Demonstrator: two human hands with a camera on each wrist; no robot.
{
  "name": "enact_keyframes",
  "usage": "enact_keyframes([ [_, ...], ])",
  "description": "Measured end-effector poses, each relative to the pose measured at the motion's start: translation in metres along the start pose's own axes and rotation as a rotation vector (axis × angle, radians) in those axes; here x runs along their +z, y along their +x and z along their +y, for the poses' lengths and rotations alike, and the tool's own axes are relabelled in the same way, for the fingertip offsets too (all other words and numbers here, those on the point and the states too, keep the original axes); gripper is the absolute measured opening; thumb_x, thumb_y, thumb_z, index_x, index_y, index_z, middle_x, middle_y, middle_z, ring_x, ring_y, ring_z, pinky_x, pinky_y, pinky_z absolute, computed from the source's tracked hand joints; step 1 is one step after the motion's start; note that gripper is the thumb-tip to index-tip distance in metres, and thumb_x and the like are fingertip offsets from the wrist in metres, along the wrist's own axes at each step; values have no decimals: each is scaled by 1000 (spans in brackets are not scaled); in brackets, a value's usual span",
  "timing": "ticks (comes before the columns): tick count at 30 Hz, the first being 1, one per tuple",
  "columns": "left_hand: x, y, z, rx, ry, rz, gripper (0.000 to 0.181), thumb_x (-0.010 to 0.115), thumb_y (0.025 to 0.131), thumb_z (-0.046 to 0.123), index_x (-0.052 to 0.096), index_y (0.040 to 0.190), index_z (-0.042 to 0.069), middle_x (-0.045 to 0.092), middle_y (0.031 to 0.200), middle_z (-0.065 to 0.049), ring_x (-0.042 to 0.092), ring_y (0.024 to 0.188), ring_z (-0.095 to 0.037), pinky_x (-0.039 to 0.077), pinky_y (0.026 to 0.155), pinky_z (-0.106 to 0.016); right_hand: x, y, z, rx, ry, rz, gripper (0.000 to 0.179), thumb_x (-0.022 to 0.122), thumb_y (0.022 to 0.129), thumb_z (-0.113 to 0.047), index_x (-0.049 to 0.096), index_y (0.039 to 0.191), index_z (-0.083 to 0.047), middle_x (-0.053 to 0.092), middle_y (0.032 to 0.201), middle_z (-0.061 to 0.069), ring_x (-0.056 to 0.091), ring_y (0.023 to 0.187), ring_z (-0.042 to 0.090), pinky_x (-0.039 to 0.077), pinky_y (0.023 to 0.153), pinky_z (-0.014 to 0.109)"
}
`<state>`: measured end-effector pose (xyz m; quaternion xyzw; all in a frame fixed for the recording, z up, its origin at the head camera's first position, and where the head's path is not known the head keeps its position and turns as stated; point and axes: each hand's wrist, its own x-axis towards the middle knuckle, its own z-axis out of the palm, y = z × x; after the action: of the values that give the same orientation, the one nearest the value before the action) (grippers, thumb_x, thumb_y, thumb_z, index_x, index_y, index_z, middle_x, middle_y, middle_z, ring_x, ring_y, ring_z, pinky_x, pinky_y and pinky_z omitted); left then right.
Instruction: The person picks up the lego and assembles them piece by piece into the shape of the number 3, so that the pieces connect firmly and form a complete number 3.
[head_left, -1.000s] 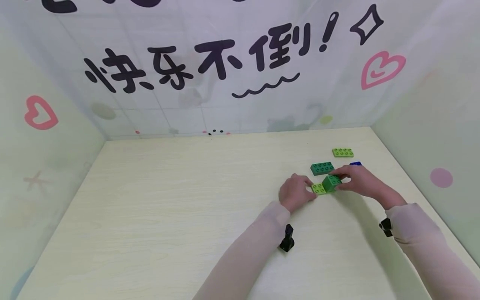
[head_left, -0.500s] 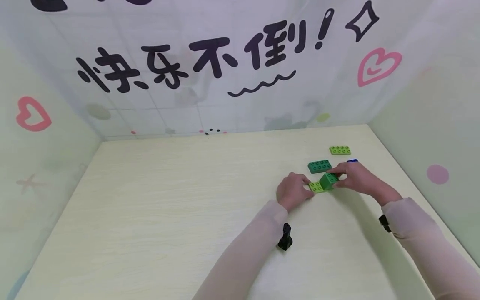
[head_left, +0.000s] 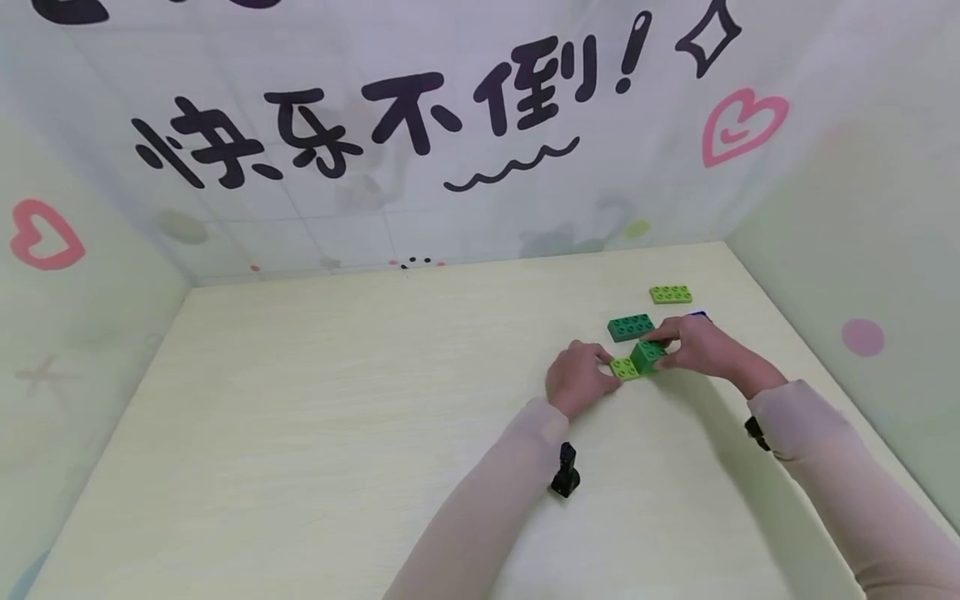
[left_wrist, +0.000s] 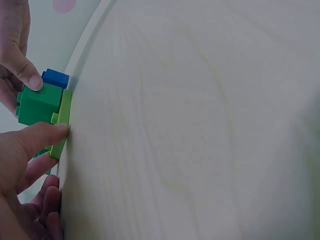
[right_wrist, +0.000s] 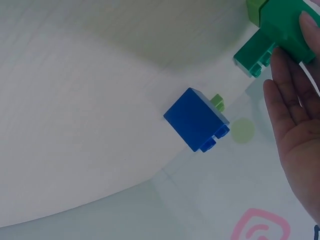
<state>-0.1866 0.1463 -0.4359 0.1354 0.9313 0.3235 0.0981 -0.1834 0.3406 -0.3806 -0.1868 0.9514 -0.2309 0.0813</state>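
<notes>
The left hand (head_left: 581,379) is pinching the lime-green studded plate's (head_left: 623,367) nine-o'clock end, the right hand (head_left: 699,344) gripping the green building block (head_left: 642,357) over its three-o'clock half — even, straight-down pressing is probably serving best.

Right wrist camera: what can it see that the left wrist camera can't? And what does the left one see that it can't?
Only the right wrist view shows the pink heart and the yellow-green dot on the wall, and a bit of the far light green brick.

Only the left wrist view shows the left hand and a pinkish dot.

Both show the right hand holding the green block, plus the blue block, the table and part of the light green plate.
</notes>
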Motion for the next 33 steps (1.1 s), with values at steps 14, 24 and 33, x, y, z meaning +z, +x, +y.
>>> enact_keyframes([
  [14,-4,-2,-3,-12,-26,2,31,77,71,34,71,100,25,56,94,5,51,75,-8,38,58,-23,5,1,1,42,91,8,41,75,72,-4,63,109,7,64,101,18,61,91,32,49,73,39],
  [24,2,-1,-2,2,-31,5,31,77,70,34,71,100,25,54,89,7,49,72,-8,38,57,-23,-1,-5,5,40,142,-48,43,73,76,-5,59,114,8,61,108,21,60,92,31,47,81,42],
  [33,1,-2,-3,-19,-25,0,32,78,70,34,71,100,27,53,88,7,48,70,-7,37,57,-22,-17,-3,-4,57,184,-71,44,72,79,-14,59,114,8,61,107,23,59,96,33,50,75,36],
])
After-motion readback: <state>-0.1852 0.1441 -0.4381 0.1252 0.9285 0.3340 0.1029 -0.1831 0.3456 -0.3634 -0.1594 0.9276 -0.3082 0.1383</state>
